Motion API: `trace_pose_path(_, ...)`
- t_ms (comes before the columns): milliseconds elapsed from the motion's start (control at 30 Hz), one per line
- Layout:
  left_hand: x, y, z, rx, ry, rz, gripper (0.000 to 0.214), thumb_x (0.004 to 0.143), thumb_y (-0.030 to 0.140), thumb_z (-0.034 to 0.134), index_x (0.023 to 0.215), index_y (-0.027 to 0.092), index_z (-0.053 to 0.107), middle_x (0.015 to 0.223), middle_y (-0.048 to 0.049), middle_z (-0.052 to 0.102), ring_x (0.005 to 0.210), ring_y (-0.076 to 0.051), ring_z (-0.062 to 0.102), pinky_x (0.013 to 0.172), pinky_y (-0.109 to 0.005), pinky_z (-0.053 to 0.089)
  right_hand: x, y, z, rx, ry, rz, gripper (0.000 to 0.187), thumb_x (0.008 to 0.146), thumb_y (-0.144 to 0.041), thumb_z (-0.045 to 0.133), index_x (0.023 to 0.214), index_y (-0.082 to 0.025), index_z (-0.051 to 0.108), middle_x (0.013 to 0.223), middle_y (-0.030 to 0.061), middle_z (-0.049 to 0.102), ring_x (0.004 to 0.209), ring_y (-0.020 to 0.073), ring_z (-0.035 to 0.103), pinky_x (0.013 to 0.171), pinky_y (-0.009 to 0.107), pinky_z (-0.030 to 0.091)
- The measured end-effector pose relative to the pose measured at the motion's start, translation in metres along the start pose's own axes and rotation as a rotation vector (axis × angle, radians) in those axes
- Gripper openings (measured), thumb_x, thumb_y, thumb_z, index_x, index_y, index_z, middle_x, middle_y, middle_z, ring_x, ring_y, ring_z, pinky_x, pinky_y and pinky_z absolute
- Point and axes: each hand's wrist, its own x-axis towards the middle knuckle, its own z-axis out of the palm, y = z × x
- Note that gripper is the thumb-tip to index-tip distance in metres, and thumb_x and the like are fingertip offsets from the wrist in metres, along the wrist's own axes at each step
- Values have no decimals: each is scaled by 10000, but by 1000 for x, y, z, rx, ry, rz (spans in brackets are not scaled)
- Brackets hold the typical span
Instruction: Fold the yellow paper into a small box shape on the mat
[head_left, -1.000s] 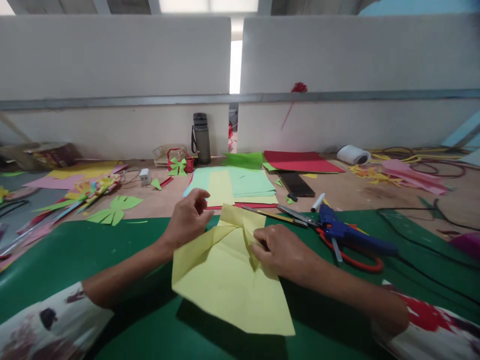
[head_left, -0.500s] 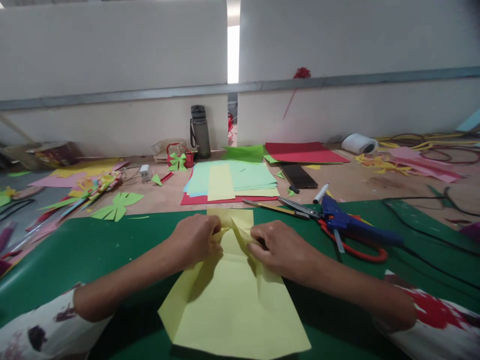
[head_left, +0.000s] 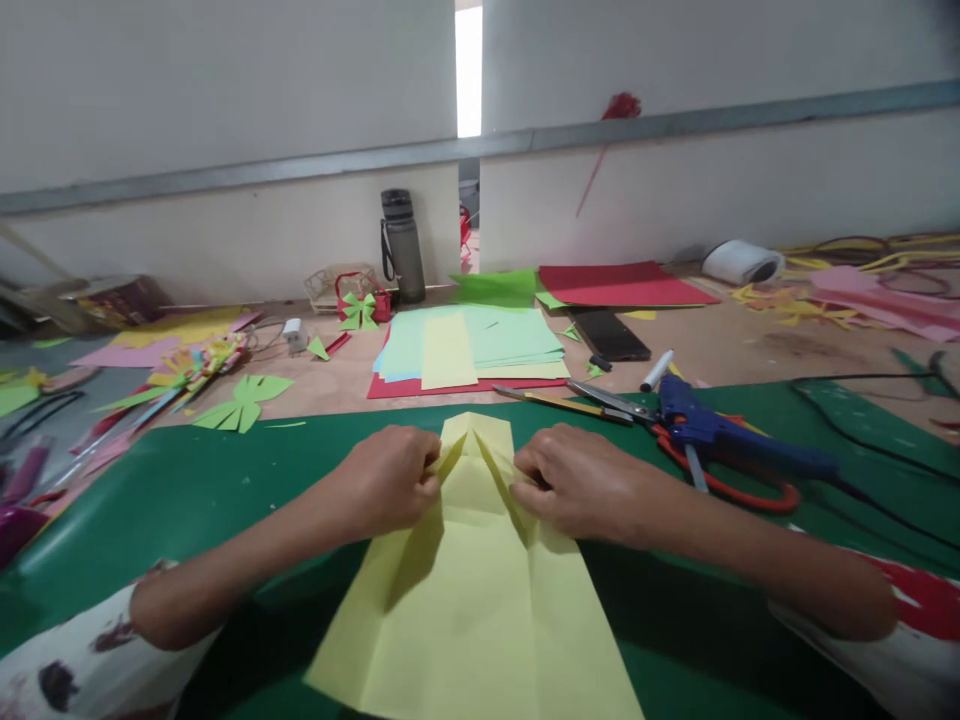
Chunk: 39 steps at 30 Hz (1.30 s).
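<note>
A large pale yellow sheet of paper (head_left: 480, 600) with creases spreads over the green mat (head_left: 247, 480) in front of me. Its far end is folded up into a point between my hands. My left hand (head_left: 394, 480) pinches the left folded edge, fingers curled in. On the opposite side my right hand (head_left: 570, 480) grips the right folded edge between thumb and curled fingers. The fingertips of both hands are partly hidden behind the paper. The near end of the sheet runs out of the bottom of the view.
Scissors with red handles (head_left: 761, 495) lie under a blue glue gun (head_left: 735, 440) on the right, beside a yellow pencil-like tool (head_left: 562, 404) and a marker (head_left: 658, 370). Beyond are stacked coloured papers (head_left: 517, 335), a black phone (head_left: 611, 335), a dark bottle (head_left: 403, 250) and a green paper bow (head_left: 244, 402).
My hands have drawn slightly apart, both still holding the yellow paper. The fold between them has opened wider into a clearer peak. The view has tilted a little.
</note>
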Motion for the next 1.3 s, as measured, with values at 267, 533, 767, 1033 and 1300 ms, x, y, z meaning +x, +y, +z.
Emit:
trace_pose_path(267,12,-1,7,-353,-269,-16,200,750,334,474,674,155,521,587,12,518,507,-96,428,454,-202,291,15,9,-4,373,53,-117,322,846,-329,403,600,-153,515,555,-30,461,517,80,375,486,218,243)
trace_pose_path(533,12,-7,-2,-686,-441,-129,241,827,340,397,727,150,505,538,15,545,436,-102,508,453,-206,400,33,13,12,391,-7,-214,205,765,-94,435,751,-136,636,690,9,602,628,107,495,570,206,330)
trace_pose_path(767,14,-13,3,-525,-177,57,106,773,172,437,738,153,536,598,36,516,545,-91,490,508,-195,362,35,10,10,343,-64,-127,148,694,-106,507,762,-153,630,702,4,620,621,108,509,529,194,308)
trace_pose_path(1033,11,-29,14,-764,-160,-6,60,775,182,498,778,132,531,568,40,500,526,-83,482,509,-191,386,46,0,15,179,-116,-146,129,617,-130,614,718,-184,673,691,-4,630,631,114,512,532,213,271)
trace_pose_path(1300,13,-18,-6,-538,-250,14,368,848,409,390,669,129,548,590,0,516,529,-101,481,473,-194,346,48,-1,21,226,-57,-154,140,679,-97,530,636,-162,645,607,-13,567,557,87,445,512,219,233)
